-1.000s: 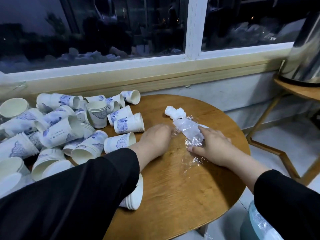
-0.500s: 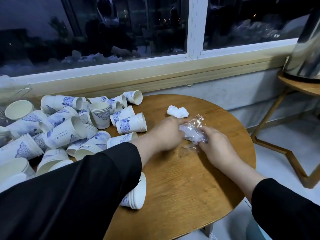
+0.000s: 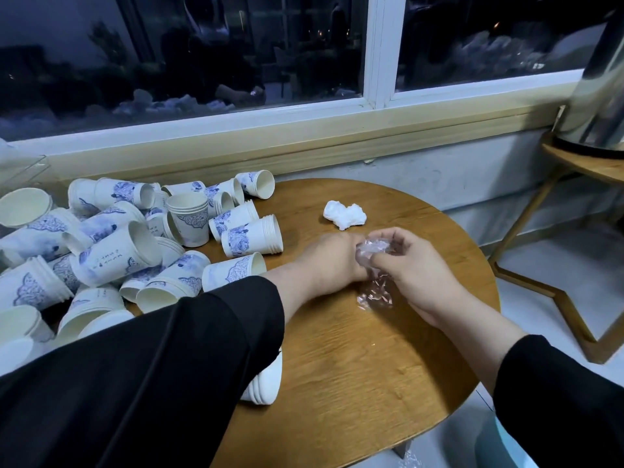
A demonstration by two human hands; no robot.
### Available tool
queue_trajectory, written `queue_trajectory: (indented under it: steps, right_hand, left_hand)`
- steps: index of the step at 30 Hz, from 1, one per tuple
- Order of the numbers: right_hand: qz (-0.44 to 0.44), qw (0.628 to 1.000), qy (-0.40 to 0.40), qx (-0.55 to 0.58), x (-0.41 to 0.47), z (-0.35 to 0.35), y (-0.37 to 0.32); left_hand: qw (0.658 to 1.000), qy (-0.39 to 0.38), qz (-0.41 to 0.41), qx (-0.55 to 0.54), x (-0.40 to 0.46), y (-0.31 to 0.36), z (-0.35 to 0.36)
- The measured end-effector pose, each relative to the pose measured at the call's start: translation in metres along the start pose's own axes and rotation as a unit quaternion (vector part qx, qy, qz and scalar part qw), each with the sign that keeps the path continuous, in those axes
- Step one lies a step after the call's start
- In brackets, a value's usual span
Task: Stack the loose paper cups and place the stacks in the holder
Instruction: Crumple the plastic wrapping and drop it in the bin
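Across the left half of the frame we find the paper cups (image 3: 111, 251) loose on the round table (image 3: 354, 359), no holder identifiable, while left hand (image 3: 332, 261) and right hand (image 3: 410, 271) both clutch crumpled plastic wrap (image 3: 373, 251); a sleeve could sweep cups off.

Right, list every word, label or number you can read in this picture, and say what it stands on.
Nothing can be read for certain.
Paper cup lying on its side at the front of the pile: a short line of dark handwritten-style characters, too small and blurred to read.
Other paper cups: blue ornamental prints only, no legible text.
Clear plastic wrap in the hands: no print visible.
Crumpled white tissue: blank.
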State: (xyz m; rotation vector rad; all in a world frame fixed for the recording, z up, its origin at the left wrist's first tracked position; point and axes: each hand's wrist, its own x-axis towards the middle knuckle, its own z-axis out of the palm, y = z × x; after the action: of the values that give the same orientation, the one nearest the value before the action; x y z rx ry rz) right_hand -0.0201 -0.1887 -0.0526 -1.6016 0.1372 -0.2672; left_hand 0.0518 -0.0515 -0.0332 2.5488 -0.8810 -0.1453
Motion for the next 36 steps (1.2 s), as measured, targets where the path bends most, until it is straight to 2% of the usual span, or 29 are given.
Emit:
queue_trajectory:
  steps: [4,7,9,12,15,17,20,22,24,27,29,31,32,36]
  right_hand:
    - [-0.020,1.000,-0.018,0.006,0.010,0.002,-0.004]
    - [-0.058,0.998,0.029,-0.002,0.026,-0.002,-0.005]
    - [-0.104,0.984,0.070,-0.129,0.041,-0.005,-0.005]
    - [-0.127,0.930,0.019,-0.345,0.073,0.002,0.004]
    - [-0.097,0.893,-0.068,-0.434,0.105,0.019,0.019]
    - [-0.069,0.861,-0.096,-0.495,0.121,0.031,0.026]
    - [-0.071,0.830,-0.048,-0.552,0.133,0.039,0.031]
    - [-0.101,0.838,-0.005,-0.537,0.135,0.038,0.031]
    - [-0.106,0.866,0.023,-0.488,0.129,0.032,0.029]
    - [-0.089,0.935,0.113,-0.324,0.100,0.015,0.013]
    - [-0.104,0.962,0.162,-0.193,0.071,0.006,-0.005]
    - [-0.137,0.968,0.167,-0.131,0.045,0.001,-0.020]
    - [-0.151,0.966,0.160,-0.134,0.033,0.001,-0.026]
    - [-0.190,0.941,0.141,-0.241,-0.005,-0.004,-0.030]
  left_hand:
    - [0.997,0.022,-0.056,-0.052,0.001,-0.008,-0.008]
    - [0.989,0.070,-0.109,-0.068,0.003,-0.017,-0.020]
    - [0.982,0.102,-0.136,-0.088,0.003,-0.022,-0.029]
    - [0.968,0.140,-0.166,-0.124,0.004,-0.032,-0.042]
    - [0.961,0.153,-0.179,-0.147,0.004,-0.037,-0.051]
    - [0.957,0.155,-0.180,-0.168,0.006,-0.039,-0.052]
    - [0.948,0.163,-0.182,-0.202,0.008,-0.040,-0.052]
    - [0.944,0.164,-0.185,-0.219,0.008,-0.039,-0.053]
    - [0.939,0.165,-0.192,-0.235,0.008,-0.038,-0.056]
    - [0.923,0.166,-0.205,-0.279,0.006,-0.033,-0.060]
    - [0.915,0.172,-0.193,-0.310,0.007,-0.028,-0.059]
    - [0.908,0.167,-0.178,-0.341,0.005,-0.015,-0.055]
    - [0.895,0.156,-0.179,-0.378,0.003,-0.006,-0.052]
    - [0.819,0.058,-0.196,-0.535,-0.014,0.038,-0.038]
